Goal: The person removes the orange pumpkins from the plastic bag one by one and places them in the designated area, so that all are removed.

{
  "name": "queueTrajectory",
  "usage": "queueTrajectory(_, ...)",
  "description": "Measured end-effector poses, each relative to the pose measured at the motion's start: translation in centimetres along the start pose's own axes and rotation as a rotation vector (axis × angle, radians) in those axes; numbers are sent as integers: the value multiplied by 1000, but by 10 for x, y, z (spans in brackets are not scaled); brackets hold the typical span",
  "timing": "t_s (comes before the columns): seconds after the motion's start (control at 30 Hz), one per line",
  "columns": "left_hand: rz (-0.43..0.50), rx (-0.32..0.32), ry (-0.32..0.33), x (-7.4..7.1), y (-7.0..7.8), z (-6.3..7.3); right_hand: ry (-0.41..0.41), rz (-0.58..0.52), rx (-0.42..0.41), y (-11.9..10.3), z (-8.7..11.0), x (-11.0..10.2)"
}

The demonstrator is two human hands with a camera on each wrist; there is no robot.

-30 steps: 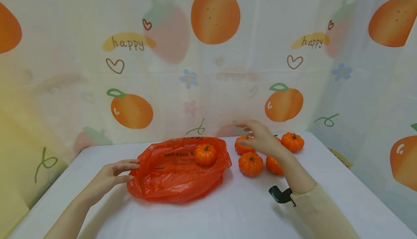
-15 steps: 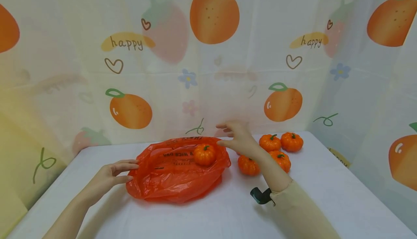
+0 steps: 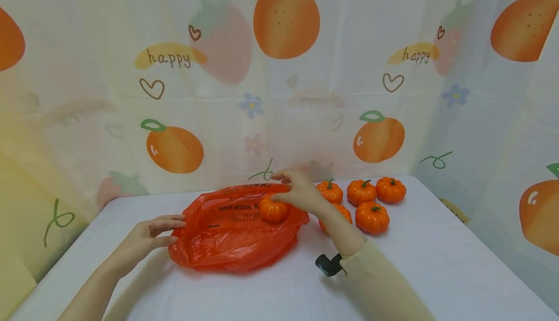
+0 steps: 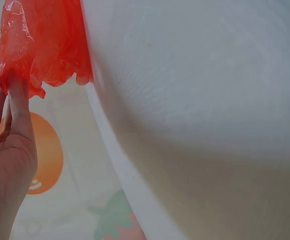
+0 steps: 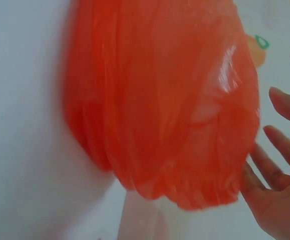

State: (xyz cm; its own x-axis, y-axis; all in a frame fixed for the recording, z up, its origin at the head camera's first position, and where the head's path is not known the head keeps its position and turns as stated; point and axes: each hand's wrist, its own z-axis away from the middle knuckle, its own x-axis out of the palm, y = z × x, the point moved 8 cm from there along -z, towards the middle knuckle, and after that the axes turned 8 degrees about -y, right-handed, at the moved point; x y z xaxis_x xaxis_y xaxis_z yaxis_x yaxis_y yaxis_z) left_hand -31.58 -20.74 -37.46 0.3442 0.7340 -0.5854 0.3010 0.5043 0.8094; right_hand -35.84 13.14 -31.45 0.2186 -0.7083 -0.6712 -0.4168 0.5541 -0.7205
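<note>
A thin red plastic bag (image 3: 231, 253) with dark printing lies with its mouth spread wide on the white table. One small orange pumpkin (image 3: 273, 212) with a green stem sits in its right part. At the bag's left edge my left hand (image 3: 141, 238) pinches the rim between thumb and fingers; the left wrist view shows the bag's crumpled edge (image 4: 39, 60) at the fingertips. Over the right rim reaches my right hand (image 3: 302, 194), fingers parted and holding nothing, thumb overlapping the top of the pumpkin. In the right wrist view its fingers stand beside the bag's wall (image 5: 175, 110).
Right of the bag, several more small pumpkins (image 3: 372, 218) stand in a loose cluster, one partly behind my right forearm. A dark device (image 3: 328, 265) sits at the right wrist. A fruit-print curtain (image 3: 305, 92) hangs behind the white table (image 3: 244, 301).
My right hand has moved left from above the pumpkin cluster to the bag's right rim, uncovering pumpkins behind it. The left hand and the bag have stayed in place.
</note>
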Motion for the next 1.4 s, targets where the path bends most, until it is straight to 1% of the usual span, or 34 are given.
queueTrajectory(0.13, -3, 10, 1, 0, 0, 0, 12, -38, 14, 3, -7, 8)
queueTrajectory(0.23, -10, 15, 1, -1, 1, -1, 19, -45, 23, 5, -11, 12)
queueTrajectory(0.53, -21, -10, 2, -1, 2, -1, -3, -63, 87, 18, -16, 23)
queueTrajectory(0.87, 1, -13, -6, -1, 0, -1, -10, -9, 144, 35, -20, 33)
queueTrajectory(1.07, -6, -15, -4, -1, 0, -1, 0, 11, 139, 40, -22, 38)
queueTrajectory(1.2, -8, -13, 0, 0, 1, 1, 1, 50, 128, 41, -22, 40)
queueTrajectory(1.4, -9, -3, 0, 0, 2, 3, -5, 66, 159, 47, -21, 44)
